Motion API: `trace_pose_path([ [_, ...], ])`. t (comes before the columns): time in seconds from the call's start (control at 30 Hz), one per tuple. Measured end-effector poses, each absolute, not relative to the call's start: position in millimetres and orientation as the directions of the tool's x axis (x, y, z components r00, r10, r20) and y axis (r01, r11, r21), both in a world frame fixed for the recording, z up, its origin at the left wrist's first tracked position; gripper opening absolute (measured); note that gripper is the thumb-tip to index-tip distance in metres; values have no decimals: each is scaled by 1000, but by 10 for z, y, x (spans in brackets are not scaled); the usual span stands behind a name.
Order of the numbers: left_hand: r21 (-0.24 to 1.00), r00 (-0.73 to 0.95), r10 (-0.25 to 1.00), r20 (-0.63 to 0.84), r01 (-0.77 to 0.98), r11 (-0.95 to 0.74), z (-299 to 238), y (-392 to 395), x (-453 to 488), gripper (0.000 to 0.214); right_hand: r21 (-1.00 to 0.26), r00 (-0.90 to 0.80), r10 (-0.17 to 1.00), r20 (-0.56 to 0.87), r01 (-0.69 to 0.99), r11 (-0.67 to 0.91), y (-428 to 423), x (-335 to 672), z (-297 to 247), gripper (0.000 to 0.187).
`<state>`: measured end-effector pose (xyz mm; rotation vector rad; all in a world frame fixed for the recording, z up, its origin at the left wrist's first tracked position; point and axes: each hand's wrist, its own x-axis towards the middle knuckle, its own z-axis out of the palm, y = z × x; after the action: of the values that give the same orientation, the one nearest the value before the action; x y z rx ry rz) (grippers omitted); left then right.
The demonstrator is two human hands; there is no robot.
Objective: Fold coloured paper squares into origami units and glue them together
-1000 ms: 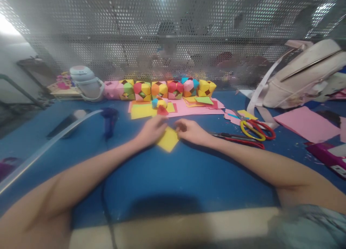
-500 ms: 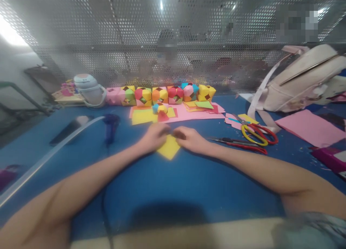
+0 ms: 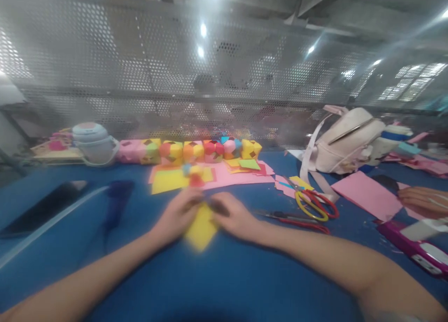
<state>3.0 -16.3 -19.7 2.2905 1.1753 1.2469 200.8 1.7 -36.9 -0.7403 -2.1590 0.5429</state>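
A yellow sheet of paper [image 3: 202, 231] lies on the blue table with one corner toward me. At its left far edge my left hand [image 3: 182, 212] is closed, fingers curled on the paper. My right hand [image 3: 233, 218] grips the right far edge in the same way. The fingertips nearly meet and are smeared by motion, so any fold between them is hidden. Just beyond stands a small folded paper piece [image 3: 193, 174] in blue, yellow and red, on yellow sheets [image 3: 166, 181].
Folded paper blocks [image 3: 184, 152] form a row at the back, beside a grey-white bucket [image 3: 94, 142]. To the right lie scissors [image 3: 317, 205], a pink sheet [image 3: 367, 195], a magenta device [image 3: 416, 249] and a pale backpack [image 3: 345, 142]. Another person's hand [image 3: 425, 201] rests at far right.
My view has tilted up and turned right, so the table things sit lower and further left. Another person's hand has come into view. Both my hands still hold the yellow paper.
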Motion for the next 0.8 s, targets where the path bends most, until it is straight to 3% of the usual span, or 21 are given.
trace_pose_path([
  [0.07,564,312,749,585,508,-652,-173,-236,60,20,-627,-531,692,489,337,702,12,2010,-370,42],
  [0.17,591,297,771,564,506,-628,-167,-321,110,19,-630,-537,698,473,347,694,-6,2009,-358,20],
  [0.27,695,256,858,445,506,-512,-180,-334,137,24,-597,-509,672,538,332,730,-22,2004,-333,13],
  [0.37,783,214,935,283,512,-355,-179,-297,131,29,-642,-451,706,546,315,698,-23,1999,-306,13],
  [0.5,783,242,954,180,551,-287,-140,-275,105,26,-710,-398,757,518,293,640,-8,1996,-274,12],
  [0.8,784,296,943,153,544,-298,-131,-280,74,22,-609,-448,619,645,187,770,-37,2019,-314,8],
])
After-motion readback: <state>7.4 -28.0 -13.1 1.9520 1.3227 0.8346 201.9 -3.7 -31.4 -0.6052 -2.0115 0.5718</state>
